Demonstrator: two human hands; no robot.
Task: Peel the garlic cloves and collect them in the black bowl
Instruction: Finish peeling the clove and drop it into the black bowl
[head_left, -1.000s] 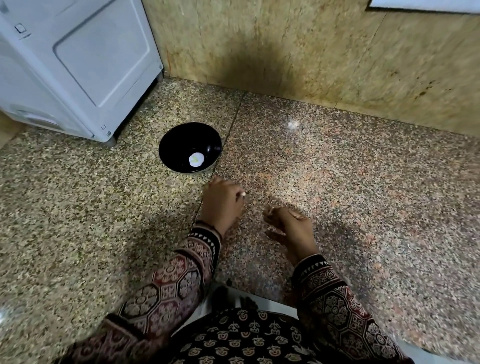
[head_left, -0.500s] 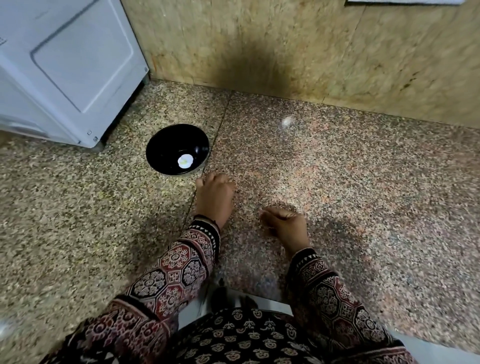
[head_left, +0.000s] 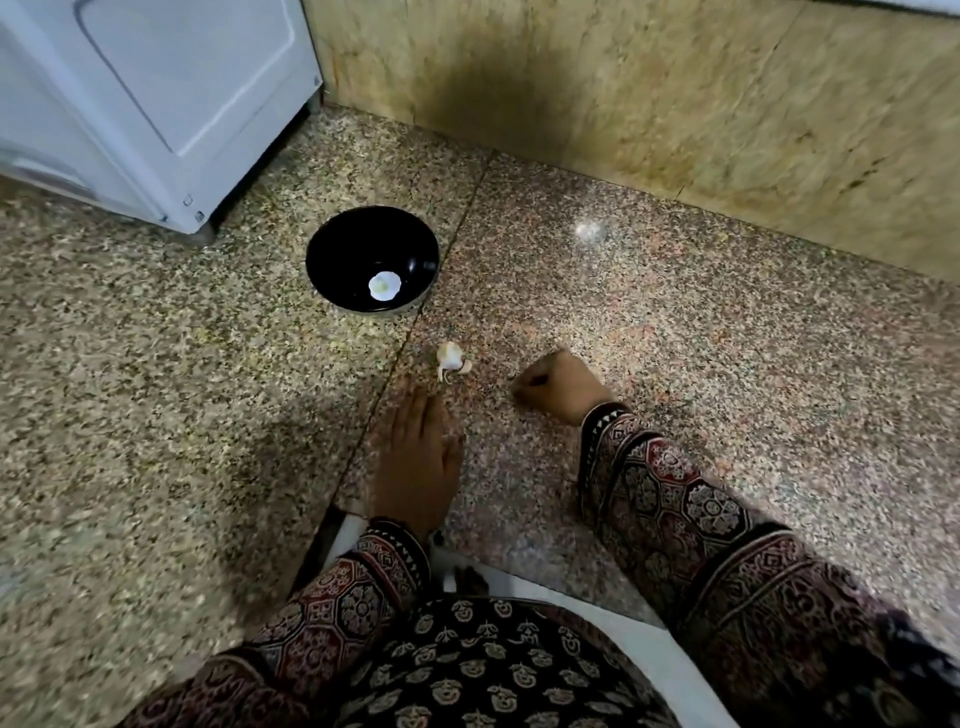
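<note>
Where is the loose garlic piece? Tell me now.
Head view: the garlic piece lies on the floor just below-right of the black bowl, ahead of the left hand and left of the right hand.

black bowl (head_left: 332, 260) 1 | floor garlic (head_left: 449, 357) 1 | left hand (head_left: 415, 457), right hand (head_left: 556, 387) 2

Head-worn, wide-angle; aimed forward and steeply down at the floor (head_left: 156, 374), close, toward the wall (head_left: 675, 104).
</note>
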